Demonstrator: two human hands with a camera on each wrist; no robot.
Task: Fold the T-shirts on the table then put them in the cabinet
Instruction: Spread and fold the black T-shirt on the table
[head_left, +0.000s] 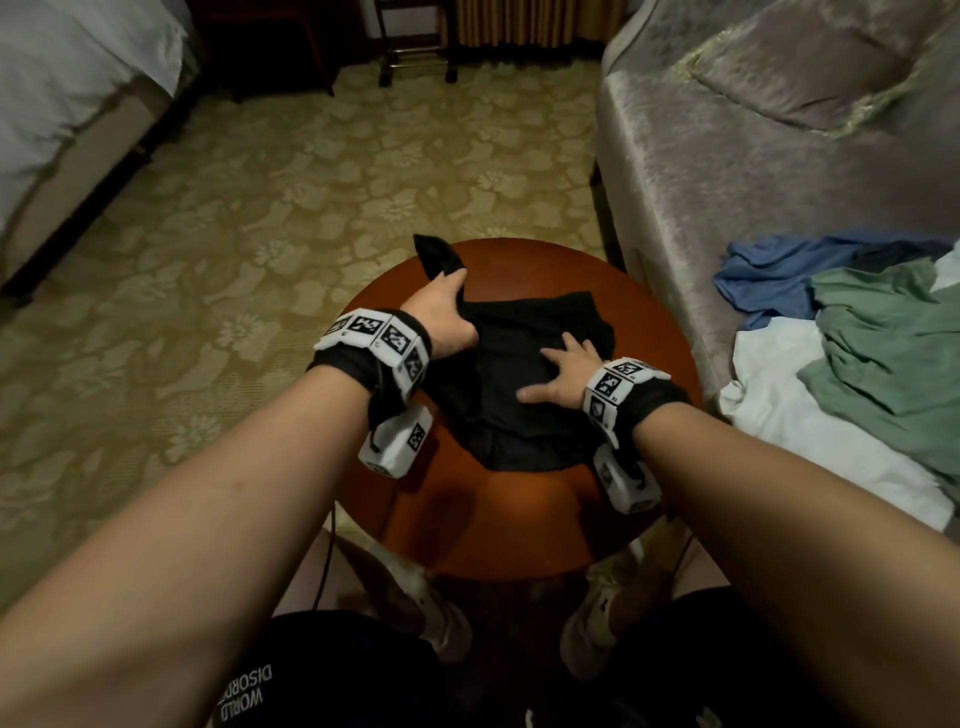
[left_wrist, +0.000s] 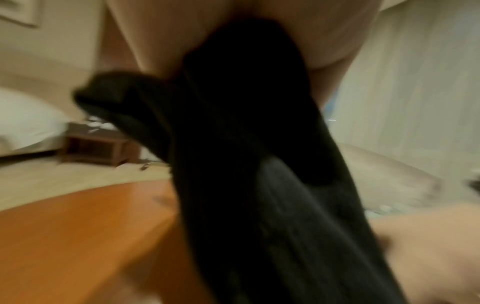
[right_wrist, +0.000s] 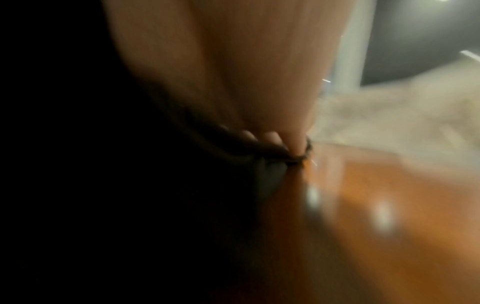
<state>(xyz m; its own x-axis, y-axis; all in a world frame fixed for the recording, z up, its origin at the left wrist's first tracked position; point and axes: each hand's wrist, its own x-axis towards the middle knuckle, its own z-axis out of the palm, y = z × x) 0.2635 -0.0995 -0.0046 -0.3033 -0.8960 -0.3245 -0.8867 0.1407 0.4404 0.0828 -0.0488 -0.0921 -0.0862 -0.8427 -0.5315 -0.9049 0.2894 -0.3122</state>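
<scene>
At the far left stands a bed (head_left: 62, 119) with white sheets, and between it and the table lies a wide stretch of patterned carpet (head_left: 249, 208) with open floor. The round wooden table (head_left: 519, 530) is in the middle, directly before the person. On it lies a black T-shirt (head_left: 524, 410), crumpled, and it stays inside the table rim on the near and right sides. The left hand (head_left: 447, 317) grips a bunch of the shirt near the far left edge of the table; one dark corner of the cloth sticks up past the fingers and reaches over the rim. The left wrist view shows the black cloth hanging from this closed hand above the bare wood. The right hand (head_left: 563, 371) lies flat on the middle of the shirt, fingers spread, pressing it down. To the right the sofa (head_left: 727, 156) stands just beside the table. On its seat lies a pile of clothes: blue (head_left: 769, 275), green (head_left: 893, 353) and white (head_left: 795, 410).
</scene>
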